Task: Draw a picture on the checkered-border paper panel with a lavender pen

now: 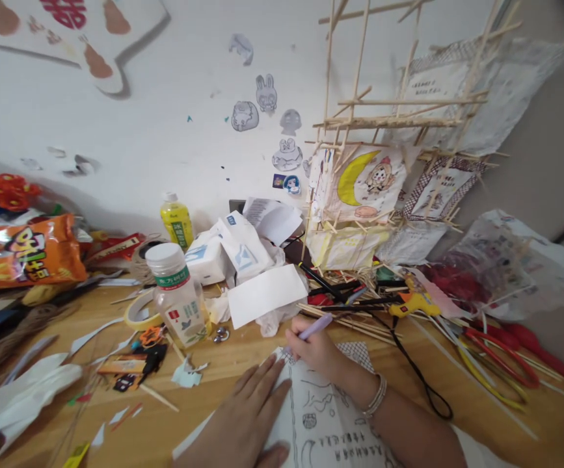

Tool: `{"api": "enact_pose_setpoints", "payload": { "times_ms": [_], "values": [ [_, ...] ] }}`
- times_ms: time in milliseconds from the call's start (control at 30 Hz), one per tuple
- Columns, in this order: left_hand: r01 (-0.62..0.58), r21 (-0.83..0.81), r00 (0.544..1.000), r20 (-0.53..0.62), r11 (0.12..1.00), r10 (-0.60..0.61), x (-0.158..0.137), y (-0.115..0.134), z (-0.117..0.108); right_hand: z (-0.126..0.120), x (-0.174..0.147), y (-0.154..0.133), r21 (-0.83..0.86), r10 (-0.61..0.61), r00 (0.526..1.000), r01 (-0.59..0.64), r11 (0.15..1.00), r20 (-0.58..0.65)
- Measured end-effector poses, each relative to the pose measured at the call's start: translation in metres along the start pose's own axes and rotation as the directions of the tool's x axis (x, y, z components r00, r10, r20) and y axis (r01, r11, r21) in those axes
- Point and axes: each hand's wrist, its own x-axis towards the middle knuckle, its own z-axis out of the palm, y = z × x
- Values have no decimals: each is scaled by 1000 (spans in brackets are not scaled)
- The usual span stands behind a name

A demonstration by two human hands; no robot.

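Note:
In my right hand (313, 351) is a light purple pen (315, 326), its tip hidden behind my fingers at the top edge of a white sheet of paper (330, 416). Black line drawings, a moon outline and handwritten characters cover the sheet, with a crosshatched pattern along its upper border. My left hand (250, 409) lies flat on the left part of the paper, fingers stretched out. A bracelet sits on my right wrist.
Ahead stand a clear plastic bottle (177, 296), a yellow bottle (175, 220) and tissue packs (245, 247). A stick frame with drawn panels (369, 185) rises at back right. Nearby lie a yellow glue gun (416, 303), red-handled scissors (501, 357), a tape roll (140, 312) and paper scraps.

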Motion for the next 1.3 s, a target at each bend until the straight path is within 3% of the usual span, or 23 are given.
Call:
{"api": "enact_pose_setpoints", "payload": {
  "times_ms": [133, 500, 733, 1300],
  "values": [
    [14, 7, 1000, 11, 1000, -14, 1, -3, 2, -1, 0, -4, -17, -42, 999, 43, 999, 14],
    [0, 24, 1000, 31, 1000, -1, 1, -1, 2, -4, 0, -7, -15, -19, 998, 20, 1000, 66],
    [-27, 51, 999, -24, 998, 29, 1, -4, 9, -2, 0, 0, 21, 37, 997, -39, 999, 67],
    [-65, 127, 990, -114, 990, 80, -1, -4, 10, -2, 1, 4, 51, 51, 997, -54, 997, 56]
  ]
}}
